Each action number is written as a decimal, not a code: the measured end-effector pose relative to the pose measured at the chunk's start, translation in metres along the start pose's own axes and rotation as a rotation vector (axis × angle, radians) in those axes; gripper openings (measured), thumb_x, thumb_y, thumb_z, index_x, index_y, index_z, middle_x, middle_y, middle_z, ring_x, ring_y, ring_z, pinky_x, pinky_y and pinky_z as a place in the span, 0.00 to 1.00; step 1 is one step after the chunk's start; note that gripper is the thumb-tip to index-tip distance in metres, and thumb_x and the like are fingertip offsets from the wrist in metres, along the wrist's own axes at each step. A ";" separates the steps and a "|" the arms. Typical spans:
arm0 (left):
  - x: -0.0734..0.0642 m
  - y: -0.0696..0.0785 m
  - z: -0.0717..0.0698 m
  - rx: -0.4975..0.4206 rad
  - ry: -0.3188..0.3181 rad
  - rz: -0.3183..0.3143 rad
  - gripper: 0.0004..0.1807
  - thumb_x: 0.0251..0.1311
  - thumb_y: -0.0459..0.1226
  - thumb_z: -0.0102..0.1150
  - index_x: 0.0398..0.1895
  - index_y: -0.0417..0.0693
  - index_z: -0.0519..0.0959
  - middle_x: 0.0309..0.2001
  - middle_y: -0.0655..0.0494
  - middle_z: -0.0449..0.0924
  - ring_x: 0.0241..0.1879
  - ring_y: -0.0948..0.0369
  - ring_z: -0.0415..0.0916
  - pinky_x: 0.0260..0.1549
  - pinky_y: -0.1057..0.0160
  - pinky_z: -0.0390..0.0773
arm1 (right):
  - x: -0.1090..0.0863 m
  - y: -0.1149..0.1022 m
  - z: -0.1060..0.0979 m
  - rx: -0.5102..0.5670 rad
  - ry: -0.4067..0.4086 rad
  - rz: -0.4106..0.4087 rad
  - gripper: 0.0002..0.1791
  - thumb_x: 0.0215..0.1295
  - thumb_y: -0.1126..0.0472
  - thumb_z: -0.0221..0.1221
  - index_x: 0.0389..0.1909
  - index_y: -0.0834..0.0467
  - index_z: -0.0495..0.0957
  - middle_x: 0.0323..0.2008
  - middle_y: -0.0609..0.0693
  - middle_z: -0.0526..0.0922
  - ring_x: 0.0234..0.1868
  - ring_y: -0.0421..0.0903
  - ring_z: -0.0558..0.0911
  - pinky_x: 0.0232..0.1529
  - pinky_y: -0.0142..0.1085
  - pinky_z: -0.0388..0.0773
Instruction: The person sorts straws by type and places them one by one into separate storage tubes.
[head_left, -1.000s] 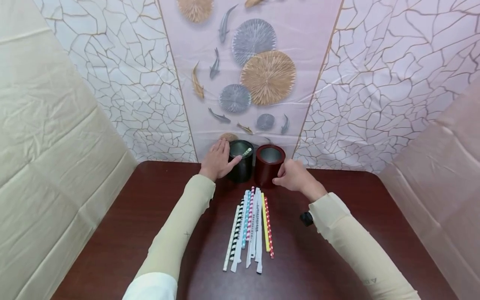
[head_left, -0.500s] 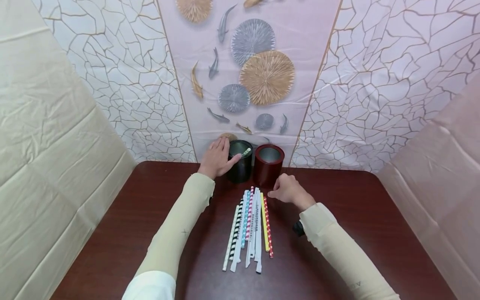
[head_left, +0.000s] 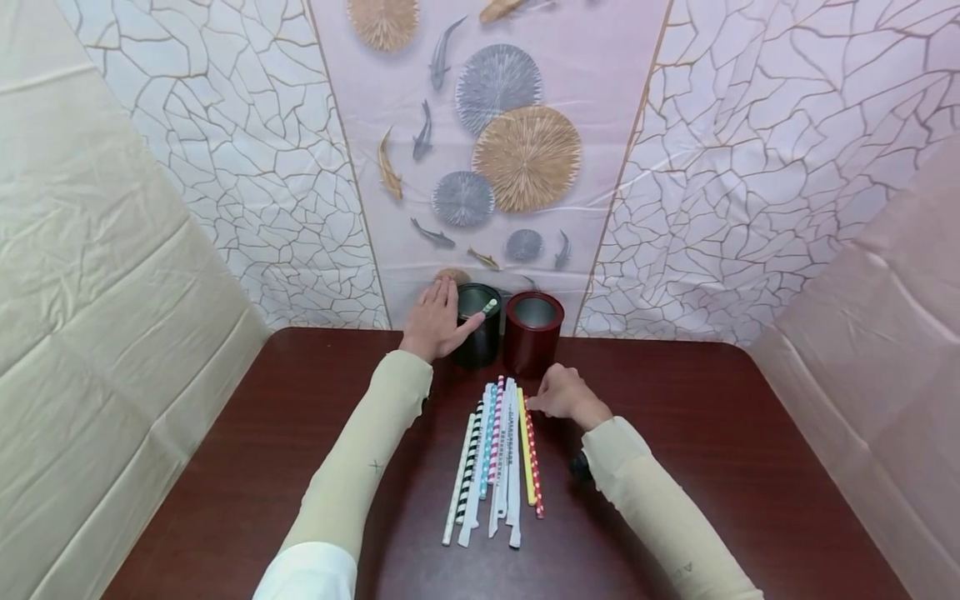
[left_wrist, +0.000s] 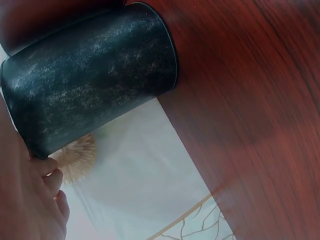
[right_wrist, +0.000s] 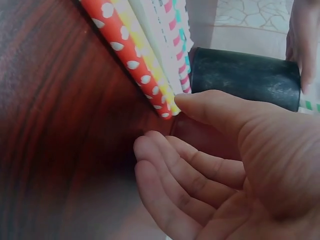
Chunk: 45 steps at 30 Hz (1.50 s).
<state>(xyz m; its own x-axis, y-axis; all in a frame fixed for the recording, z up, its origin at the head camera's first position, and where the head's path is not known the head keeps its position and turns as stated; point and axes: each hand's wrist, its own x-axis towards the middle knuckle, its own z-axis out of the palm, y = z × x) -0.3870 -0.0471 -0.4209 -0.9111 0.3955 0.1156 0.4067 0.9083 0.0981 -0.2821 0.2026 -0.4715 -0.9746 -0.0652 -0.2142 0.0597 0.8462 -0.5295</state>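
Note:
My left hand [head_left: 437, 323] touches the rim of a black cup [head_left: 480, 339] with its fingers fairly straight and thumb spread across the front. A green-and-white paper straw [head_left: 490, 306] leans inside this cup beside the thumb. In the left wrist view, the fingertips [left_wrist: 52, 177] lie at the cup's rim. My right hand [head_left: 564, 393] is at the far end of the red paper straw with white hearts [right_wrist: 127, 55]. The right wrist view shows its thumb apart from loosely bent fingers, with nothing between them; the thumb tip is by the ends of the red and yellow straws [right_wrist: 145, 45].
A dark red cup [head_left: 533, 337] stands right of the black one, against the patterned wall cloth [head_left: 675, 250]. Several straws, some striped and some in white paper wrappers [head_left: 513, 475], lie side by side on the brown table [head_left: 675, 433]. Cream cloth walls [head_left: 135, 333] flank both sides.
My right hand has come from beside the red cup toward the near left, down to the far end of the red straw. The left hand has stayed at the black cup.

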 end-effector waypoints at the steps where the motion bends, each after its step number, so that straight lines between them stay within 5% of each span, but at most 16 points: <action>1: 0.000 0.000 0.000 0.000 -0.002 -0.001 0.53 0.78 0.69 0.30 0.85 0.34 0.43 0.87 0.39 0.42 0.87 0.48 0.41 0.86 0.51 0.45 | 0.000 0.000 0.002 0.002 0.001 0.003 0.20 0.69 0.53 0.71 0.19 0.61 0.86 0.20 0.57 0.86 0.20 0.46 0.78 0.21 0.33 0.69; 26: 0.002 0.001 0.001 0.070 -0.062 -0.026 0.53 0.77 0.71 0.26 0.86 0.38 0.44 0.87 0.42 0.40 0.88 0.50 0.38 0.86 0.52 0.44 | 0.007 -0.006 0.009 -0.041 0.019 0.074 0.17 0.67 0.55 0.70 0.20 0.59 0.82 0.19 0.53 0.84 0.23 0.48 0.82 0.25 0.35 0.74; 45: 0.001 0.002 -0.001 0.059 -0.049 -0.019 0.53 0.77 0.71 0.26 0.86 0.39 0.44 0.87 0.43 0.41 0.88 0.50 0.39 0.86 0.53 0.44 | 0.012 -0.001 0.013 0.061 0.017 0.121 0.16 0.67 0.57 0.68 0.21 0.60 0.83 0.18 0.53 0.84 0.21 0.46 0.83 0.25 0.33 0.77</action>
<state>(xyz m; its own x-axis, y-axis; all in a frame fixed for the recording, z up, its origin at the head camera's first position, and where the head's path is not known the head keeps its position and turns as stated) -0.3872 -0.0447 -0.4192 -0.9214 0.3830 0.0656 0.3860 0.9216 0.0414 -0.2912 0.1946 -0.4843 -0.9630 0.0445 -0.2657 0.1893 0.8136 -0.5497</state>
